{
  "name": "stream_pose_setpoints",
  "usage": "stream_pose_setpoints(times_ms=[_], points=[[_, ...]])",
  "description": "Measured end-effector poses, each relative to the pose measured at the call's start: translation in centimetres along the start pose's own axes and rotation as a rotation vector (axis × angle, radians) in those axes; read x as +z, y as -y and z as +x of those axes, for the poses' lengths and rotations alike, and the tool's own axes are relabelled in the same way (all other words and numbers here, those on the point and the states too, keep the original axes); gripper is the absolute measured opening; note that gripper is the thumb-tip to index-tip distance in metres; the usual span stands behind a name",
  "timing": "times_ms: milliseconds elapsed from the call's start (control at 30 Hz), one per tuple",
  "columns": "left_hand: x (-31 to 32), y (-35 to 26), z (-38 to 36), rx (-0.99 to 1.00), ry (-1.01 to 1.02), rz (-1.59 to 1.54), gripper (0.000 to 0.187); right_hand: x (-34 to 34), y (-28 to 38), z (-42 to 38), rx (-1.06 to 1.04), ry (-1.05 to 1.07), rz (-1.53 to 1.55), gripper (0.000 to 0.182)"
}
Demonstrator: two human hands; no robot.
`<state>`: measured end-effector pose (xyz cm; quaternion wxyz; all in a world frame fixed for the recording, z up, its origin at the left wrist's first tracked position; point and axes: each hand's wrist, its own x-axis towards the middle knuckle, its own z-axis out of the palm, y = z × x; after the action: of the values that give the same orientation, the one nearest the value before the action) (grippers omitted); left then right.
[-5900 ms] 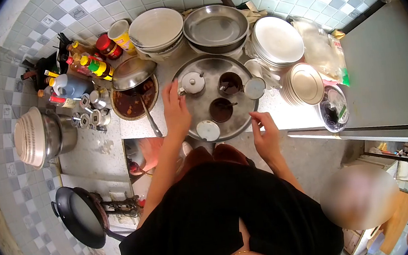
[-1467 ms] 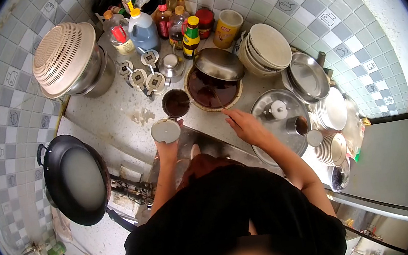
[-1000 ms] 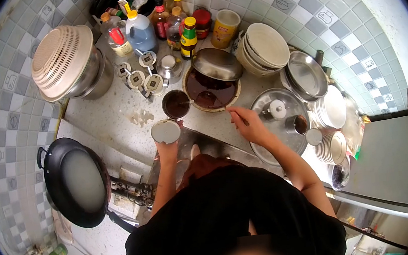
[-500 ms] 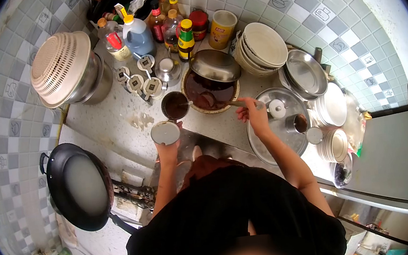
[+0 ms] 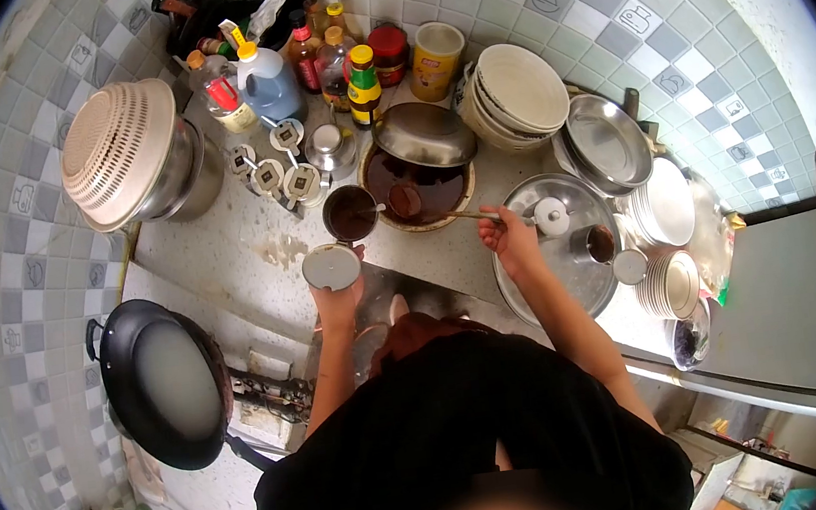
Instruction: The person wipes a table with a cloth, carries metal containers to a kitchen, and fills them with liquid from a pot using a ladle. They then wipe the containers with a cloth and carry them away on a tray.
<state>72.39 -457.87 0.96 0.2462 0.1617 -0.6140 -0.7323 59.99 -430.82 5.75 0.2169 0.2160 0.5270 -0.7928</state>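
My left hand [image 5: 341, 288] is wrapped round an open lidded container, its round grey lid [image 5: 331, 267] tipped back toward me. The container's cup [image 5: 351, 213] holds dark red-brown contents, with a small light spoon end at its right rim. My right hand [image 5: 509, 235] grips the handle of a ladle [image 5: 406, 202], whose bowl is in the dark red sauce of a round pot [image 5: 425, 185]. A metal lid [image 5: 426, 135] covers the back part of that pot.
A steel tray [image 5: 557, 283] with another open container [image 5: 592, 245] lies right. Bottles [image 5: 364, 87], several small lidded jars [image 5: 302, 183] and stacked bowls [image 5: 524, 91] stand behind. Plates [image 5: 665, 202] are far right; a black wok [image 5: 163, 384] and colander [image 5: 123, 151] are left.
The ladle bowl has shifted slightly left in the pot, and my right hand has moved slightly down along with it. My left hand keeps its hold, almost unmoved.
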Motion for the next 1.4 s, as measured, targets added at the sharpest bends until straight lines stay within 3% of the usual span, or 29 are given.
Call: stream_pose_setpoints(times_ms=[167,233,267,333,567,633,733,933,1167,1267,1333,1400], points=[[0.3,-0.2,0.1,0.010,0.000,-0.011,0.028,0.8,0.7,-1.5,-0.129,0.025,-0.109,0.037],[1.0,-1.6,0.1,-0.244,-0.071,-0.386,0.025,1.4,1.3,-2.7,-0.202,0.049,-0.190,0.037],[0.9,-0.8,0.2,-0.244,-0.073,-0.389,0.025,1.7,1.7,-3.2,-0.276,0.074,-0.272,0.038],[0.7,0.8,0.4,-0.104,-0.067,-0.011,0.022,2.1,2.6,-4.0,-0.301,0.075,-0.321,0.038],[0.8,3.0,0.8,-0.132,0.059,-0.079,0.030,2.7,7.3,-6.3,-0.387,0.076,-0.469,0.040],[0.5,4.8,1.0,-0.058,0.130,0.165,0.027,3.4,8.9,-7.4,-0.414,0.091,-0.482,0.041],[-1.2,14.4,1.1,-0.088,-0.004,0.259,0.027,4.7,10.6,-9.1,-0.450,0.115,-0.499,0.042],[3.0,5.3,1.3,-0.122,0.066,0.391,0.033,6.1,10.2,-10.9,-0.451,0.211,-0.488,0.037],[3.6,5.4,1.4,-0.067,0.028,0.320,0.031,6.4,7.4,-12.1,-0.513,0.340,-0.629,0.031],[3.7,5.0,1.5,-0.089,0.056,0.306,0.028,5.7,6.5,-12.0,-0.692,0.420,-0.845,0.028],[4.1,3.5,1.5,-0.047,0.061,0.239,0.023,5.1,6.1,-11.7,-0.923,0.545,-1.066,0.032],[4.3,2.9,1.5,-0.056,0.064,0.170,0.021,4.6,6.0,-11.4,-1.018,0.590,-1.176,0.036]])
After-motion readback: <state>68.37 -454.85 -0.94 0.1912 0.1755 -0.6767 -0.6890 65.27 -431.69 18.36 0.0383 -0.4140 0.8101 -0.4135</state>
